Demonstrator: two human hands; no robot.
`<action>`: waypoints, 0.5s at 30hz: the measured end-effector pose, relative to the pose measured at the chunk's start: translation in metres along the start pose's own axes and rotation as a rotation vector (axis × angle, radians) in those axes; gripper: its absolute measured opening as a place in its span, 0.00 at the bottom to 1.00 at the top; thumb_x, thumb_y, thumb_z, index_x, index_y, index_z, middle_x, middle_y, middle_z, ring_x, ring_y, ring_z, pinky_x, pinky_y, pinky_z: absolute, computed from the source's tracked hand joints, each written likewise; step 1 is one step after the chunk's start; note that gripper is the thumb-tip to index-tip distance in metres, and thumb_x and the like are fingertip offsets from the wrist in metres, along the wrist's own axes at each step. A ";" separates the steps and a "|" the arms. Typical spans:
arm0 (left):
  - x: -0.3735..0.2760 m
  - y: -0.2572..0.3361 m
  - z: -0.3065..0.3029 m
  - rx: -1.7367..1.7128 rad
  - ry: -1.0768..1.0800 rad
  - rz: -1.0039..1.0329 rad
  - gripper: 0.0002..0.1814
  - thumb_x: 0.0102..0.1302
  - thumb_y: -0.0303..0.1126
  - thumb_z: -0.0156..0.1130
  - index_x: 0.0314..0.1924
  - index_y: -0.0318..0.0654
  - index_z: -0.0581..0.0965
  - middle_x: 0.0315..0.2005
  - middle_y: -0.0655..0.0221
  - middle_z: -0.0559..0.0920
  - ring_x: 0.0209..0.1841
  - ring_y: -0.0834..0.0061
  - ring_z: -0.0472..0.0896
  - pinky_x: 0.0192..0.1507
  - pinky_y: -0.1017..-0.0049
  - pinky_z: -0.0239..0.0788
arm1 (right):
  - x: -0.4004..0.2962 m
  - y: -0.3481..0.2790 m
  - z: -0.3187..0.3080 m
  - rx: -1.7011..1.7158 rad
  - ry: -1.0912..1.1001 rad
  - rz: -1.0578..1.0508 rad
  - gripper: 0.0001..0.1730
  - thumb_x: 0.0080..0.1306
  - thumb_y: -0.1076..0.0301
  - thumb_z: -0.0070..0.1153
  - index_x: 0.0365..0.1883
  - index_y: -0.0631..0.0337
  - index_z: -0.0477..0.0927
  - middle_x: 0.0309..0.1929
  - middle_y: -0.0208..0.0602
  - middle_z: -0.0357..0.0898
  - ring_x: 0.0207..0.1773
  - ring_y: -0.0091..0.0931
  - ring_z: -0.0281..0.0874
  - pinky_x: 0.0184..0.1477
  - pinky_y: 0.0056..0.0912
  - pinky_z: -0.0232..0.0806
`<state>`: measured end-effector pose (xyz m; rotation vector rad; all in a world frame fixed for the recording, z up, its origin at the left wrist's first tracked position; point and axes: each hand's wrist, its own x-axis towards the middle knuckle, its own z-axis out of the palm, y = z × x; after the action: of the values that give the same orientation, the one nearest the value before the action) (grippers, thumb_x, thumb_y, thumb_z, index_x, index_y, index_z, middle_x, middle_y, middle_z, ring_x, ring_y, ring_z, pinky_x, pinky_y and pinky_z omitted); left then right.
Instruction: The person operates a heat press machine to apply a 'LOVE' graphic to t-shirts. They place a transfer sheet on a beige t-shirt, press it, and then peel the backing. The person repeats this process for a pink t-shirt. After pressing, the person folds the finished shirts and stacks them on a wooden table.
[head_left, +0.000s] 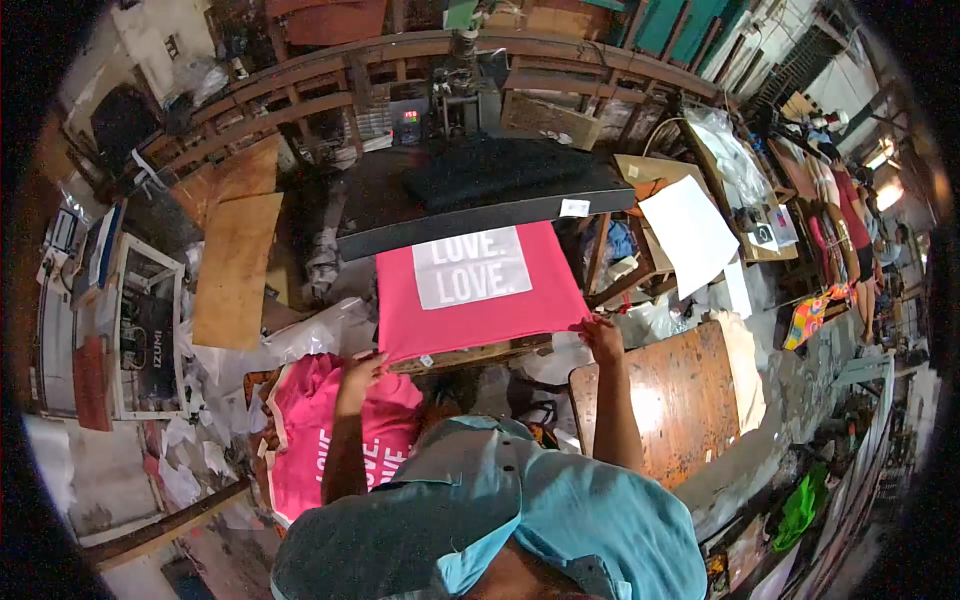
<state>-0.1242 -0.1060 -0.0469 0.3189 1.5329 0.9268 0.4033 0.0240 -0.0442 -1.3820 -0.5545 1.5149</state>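
Observation:
A pink T-shirt or similar garment (480, 330) is stretched flat before me, its far part hidden under the dark platen of a heat press (487, 225). White lettering shows within a paler rectangle (472, 270) on the cloth. My left hand (364, 373) grips the near left corner of the fabric, and my right hand (602, 337) grips the near right corner. Dark cloth lies on top of the platen. Just left of my left forearm, more pink printed garments (300, 420) are heaped.
A worn wooden table (667, 397) stands close at the right. Beyond it a white sheet (690, 236) rests on a stand. Plywood boards (236, 270) and a white frame (150, 330) are at the left. People stand at the far right, one in a dark red shirt (850, 206).

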 end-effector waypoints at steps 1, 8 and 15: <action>0.000 0.008 -0.008 -0.034 -0.117 0.012 0.19 0.57 0.31 0.69 0.49 0.39 0.76 0.39 0.70 0.82 0.31 0.74 0.80 0.37 0.75 0.72 | -0.011 -0.010 -0.006 -0.052 -0.023 0.043 0.06 0.63 0.72 0.57 0.37 0.65 0.78 0.32 0.35 0.81 0.32 0.26 0.80 0.35 0.26 0.71; -0.036 0.060 0.006 -0.751 -0.757 0.474 0.29 0.51 0.29 0.66 0.56 0.35 0.73 0.55 0.57 0.75 0.58 0.58 0.72 0.62 0.57 0.63 | -0.142 -0.081 -0.047 -0.121 -0.295 -0.064 0.05 0.62 0.72 0.58 0.30 0.63 0.76 0.34 0.30 0.75 0.40 0.21 0.71 0.43 0.24 0.64; -0.086 0.182 0.283 -0.764 -1.610 0.452 0.34 0.54 0.27 0.67 0.62 0.42 0.67 0.38 0.75 0.75 0.42 0.75 0.76 0.49 0.70 0.70 | -0.300 -0.116 -0.209 0.416 -0.179 -0.855 0.20 0.54 0.66 0.66 0.38 0.66 0.71 0.43 0.54 0.77 0.36 0.37 0.80 0.38 0.41 0.76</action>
<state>0.0998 0.0554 0.1643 0.6231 -0.3943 1.0443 0.6022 -0.2432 0.1461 -0.5574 -0.7618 0.9626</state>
